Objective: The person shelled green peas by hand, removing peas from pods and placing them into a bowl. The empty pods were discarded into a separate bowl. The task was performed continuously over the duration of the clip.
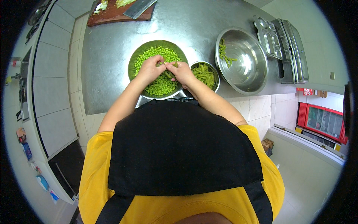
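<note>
Over a round bowl (pixel 132 60) of shelled green soybeans (pixel 160 87), my two hands meet at the fingertips. My left hand (pixel 151 68) pinches one end of a small edamame pod, mostly covered by the fingers. My right hand (pixel 181 72) grips the same pod with thumb and forefinger. More edamame pods (pixel 169 74) are tucked in the right palm and stick out below its fingers. Just right of that hand, a smaller steel bowl (pixel 218 81) holds a heap of whole pods (pixel 204 75). Part of its left edge is hidden by my right forearm.
A large steel basin (pixel 246 67) with a few pods (pixel 225 54) stands at the right. Beyond it lean steel compartment trays (pixel 270 37) and lidded pans (pixel 296 53). A cleaver (pixel 138 9) lies on a wooden chopping board (pixel 117 17) at the steel table's (pixel 109 56) far left.
</note>
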`<control>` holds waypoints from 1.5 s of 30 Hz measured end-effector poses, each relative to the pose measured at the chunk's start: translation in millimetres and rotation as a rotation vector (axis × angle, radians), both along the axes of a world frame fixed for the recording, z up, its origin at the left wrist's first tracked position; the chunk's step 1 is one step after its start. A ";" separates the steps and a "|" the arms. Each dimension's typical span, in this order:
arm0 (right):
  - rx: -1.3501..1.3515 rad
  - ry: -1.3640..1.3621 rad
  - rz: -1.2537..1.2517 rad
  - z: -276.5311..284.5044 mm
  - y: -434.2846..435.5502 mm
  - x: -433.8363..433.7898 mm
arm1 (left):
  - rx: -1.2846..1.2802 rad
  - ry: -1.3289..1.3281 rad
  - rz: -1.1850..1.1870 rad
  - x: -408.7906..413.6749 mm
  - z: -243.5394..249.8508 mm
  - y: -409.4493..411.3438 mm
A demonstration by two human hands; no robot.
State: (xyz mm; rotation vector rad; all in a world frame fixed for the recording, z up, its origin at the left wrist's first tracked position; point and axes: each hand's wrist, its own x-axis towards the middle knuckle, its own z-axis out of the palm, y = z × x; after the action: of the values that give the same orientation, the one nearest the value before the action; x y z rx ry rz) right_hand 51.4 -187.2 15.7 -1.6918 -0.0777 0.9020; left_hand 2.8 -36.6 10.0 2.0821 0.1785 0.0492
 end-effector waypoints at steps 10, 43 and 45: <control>0.064 0.128 -0.068 8.4 -2.1 0.4 | 0.084 -0.115 0.114 -9.1 -16.6 18.8; 0.260 0.024 0.059 9.4 -4.4 3.8 | -0.777 0.290 0.166 -8.1 9.1 2.2; 0.214 -0.036 0.068 3.1 -5.0 3.7 | -0.796 0.272 0.198 -8.3 10.0 4.0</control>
State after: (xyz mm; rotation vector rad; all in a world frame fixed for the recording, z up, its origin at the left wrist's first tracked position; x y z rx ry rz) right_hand 55.1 -192.2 18.8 -1.5135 -0.2484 0.8810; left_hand -5.5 -32.6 20.0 1.2648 0.4842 -0.1634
